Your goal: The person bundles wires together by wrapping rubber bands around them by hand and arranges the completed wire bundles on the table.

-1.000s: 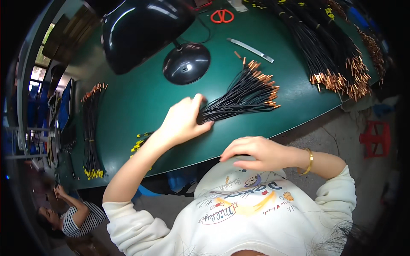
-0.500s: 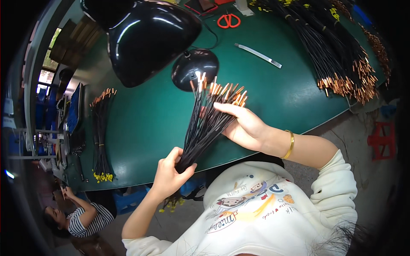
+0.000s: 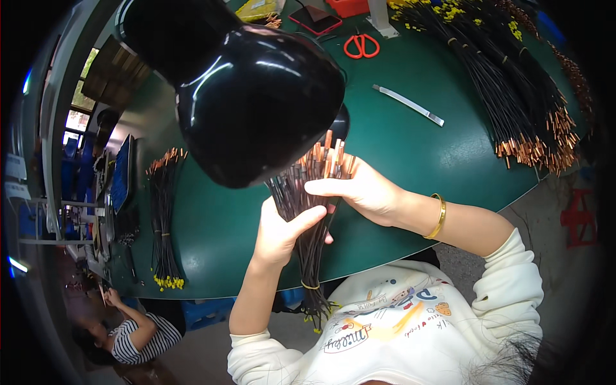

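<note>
Left hand (image 3: 276, 234) and right hand (image 3: 369, 192) clasp black wire bundle (image 3: 312, 253) between them. Black lampshade (image 3: 263, 109) looms just beyond, blocking most of lamp base (image 3: 341, 120); red scissors (image 3: 362, 47) farther off; tied bundle (image 3: 165, 224) well left.

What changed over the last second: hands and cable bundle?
Right hand, empty a second ago, took hold of the cable bundle near its copper ends. The bundle swung from pointing right to copper ends away from the person, beside the lamp shade. Left hand kept hold, moving up toward the copper ends. Unchanged: red-handled scissors, silver strip, both lying on the table.
</note>
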Demonstrator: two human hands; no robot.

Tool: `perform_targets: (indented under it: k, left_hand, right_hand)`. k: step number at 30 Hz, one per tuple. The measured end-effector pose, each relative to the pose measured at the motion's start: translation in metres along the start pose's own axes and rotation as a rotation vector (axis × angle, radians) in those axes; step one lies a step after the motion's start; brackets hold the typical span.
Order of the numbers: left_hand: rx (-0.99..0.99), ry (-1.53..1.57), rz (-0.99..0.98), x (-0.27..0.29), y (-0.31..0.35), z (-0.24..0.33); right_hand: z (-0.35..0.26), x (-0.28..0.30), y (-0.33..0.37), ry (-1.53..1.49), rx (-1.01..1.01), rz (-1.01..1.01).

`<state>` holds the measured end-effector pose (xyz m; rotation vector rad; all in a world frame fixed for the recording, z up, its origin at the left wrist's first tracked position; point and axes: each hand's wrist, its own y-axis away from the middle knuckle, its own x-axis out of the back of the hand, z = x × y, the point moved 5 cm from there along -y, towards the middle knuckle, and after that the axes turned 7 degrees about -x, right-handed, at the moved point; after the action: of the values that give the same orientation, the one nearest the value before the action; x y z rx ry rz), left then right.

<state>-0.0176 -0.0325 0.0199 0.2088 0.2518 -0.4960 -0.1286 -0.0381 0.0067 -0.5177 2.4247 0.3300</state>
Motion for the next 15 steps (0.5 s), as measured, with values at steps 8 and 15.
perform_targets:
  k: [8, 15]
  left_hand:
    - [-0.112, -0.081, 0.112, 0.008, -0.018, -0.011]
    - [-0.173, -0.109, 0.313, 0.031, -0.017, -0.027]
  right_hand:
    - [0.001, 0.025, -0.001, 0.189, -0.059, -0.044]
    - [-0.004, 0.028, 0.004, 0.096, -0.17, -0.008]
